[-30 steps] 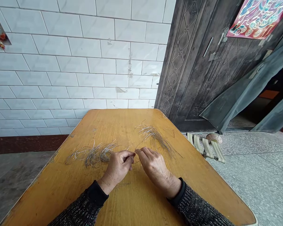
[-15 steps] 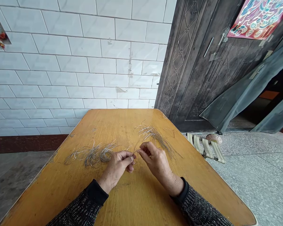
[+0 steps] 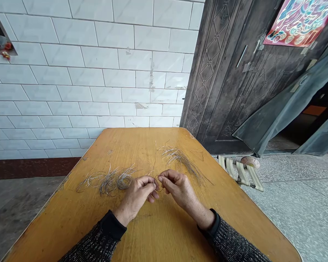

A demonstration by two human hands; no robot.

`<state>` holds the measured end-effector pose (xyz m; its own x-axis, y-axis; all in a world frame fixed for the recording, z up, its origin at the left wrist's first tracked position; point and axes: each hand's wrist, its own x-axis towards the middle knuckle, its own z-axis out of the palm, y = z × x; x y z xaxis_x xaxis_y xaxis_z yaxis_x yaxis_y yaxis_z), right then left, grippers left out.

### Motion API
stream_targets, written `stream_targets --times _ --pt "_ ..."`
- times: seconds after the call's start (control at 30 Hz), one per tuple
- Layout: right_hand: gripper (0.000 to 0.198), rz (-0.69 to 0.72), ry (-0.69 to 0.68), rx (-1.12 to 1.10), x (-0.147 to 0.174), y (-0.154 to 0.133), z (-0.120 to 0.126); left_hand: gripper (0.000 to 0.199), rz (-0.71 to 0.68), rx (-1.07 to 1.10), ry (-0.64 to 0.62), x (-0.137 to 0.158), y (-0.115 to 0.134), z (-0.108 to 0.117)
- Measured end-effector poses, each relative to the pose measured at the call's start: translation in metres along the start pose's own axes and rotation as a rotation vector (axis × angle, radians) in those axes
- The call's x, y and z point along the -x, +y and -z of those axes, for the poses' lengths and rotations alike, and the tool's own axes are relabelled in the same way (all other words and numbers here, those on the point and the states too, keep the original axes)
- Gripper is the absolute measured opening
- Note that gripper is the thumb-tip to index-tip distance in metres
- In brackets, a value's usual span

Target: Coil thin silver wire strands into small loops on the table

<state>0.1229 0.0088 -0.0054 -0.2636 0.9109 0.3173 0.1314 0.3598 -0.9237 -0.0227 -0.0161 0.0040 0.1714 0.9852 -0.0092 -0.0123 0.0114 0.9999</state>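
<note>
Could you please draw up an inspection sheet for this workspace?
Surface: wooden table, its left edge worn.
Job's things: a thin wire between the hands, one end rising above them; looped wires on the table at left; a straighter bundle at right.
Clutter: striped straps and a round object by the floor right of the table.
Hands: left hand pinches the wire between thumb and fingers; right hand pinches it close by.
Cables: nothing seen.
Surroundings: tiled wall behind the table; dark door with a colourful poster, and a grey curtain, at right.
</note>
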Motion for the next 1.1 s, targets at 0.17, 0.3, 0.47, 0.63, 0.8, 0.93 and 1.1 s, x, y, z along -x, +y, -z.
stream_targets --times 0.17,0.3,0.47,0.63,0.8,0.93,1.1 --pt "0.023 -0.012 0.027 -0.071 -0.002 -0.003 0.002 0.012 0.156 0.375 -0.133 -0.002 -0.002 0.004" --pt "0.027 -0.056 -0.028 -0.205 -0.001 -0.009 0.002 0.015 0.190 0.470 -0.217 -0.005 -0.007 0.009" --pt "0.028 -0.110 -0.118 -0.451 0.000 -0.014 0.002 0.018 0.110 0.479 -0.245 -0.003 -0.005 0.008" --pt "0.029 -0.204 -0.179 -0.660 0.000 -0.013 0.002 0.022 0.061 0.494 -0.262 0.001 -0.001 0.003" --pt "0.029 -0.277 -0.208 -0.758 -0.001 -0.012 0.008 0.020 0.038 0.494 -0.210 -0.002 -0.005 0.005" --pt "0.024 -0.259 -0.283 -0.700 0.000 -0.013 0.013 0.018 0.002 0.509 -0.173 -0.004 -0.007 0.006" --pt "0.023 -0.274 -0.324 -0.733 0.001 -0.015 0.014 0.015 -0.009 0.463 -0.169 -0.004 -0.009 0.006"
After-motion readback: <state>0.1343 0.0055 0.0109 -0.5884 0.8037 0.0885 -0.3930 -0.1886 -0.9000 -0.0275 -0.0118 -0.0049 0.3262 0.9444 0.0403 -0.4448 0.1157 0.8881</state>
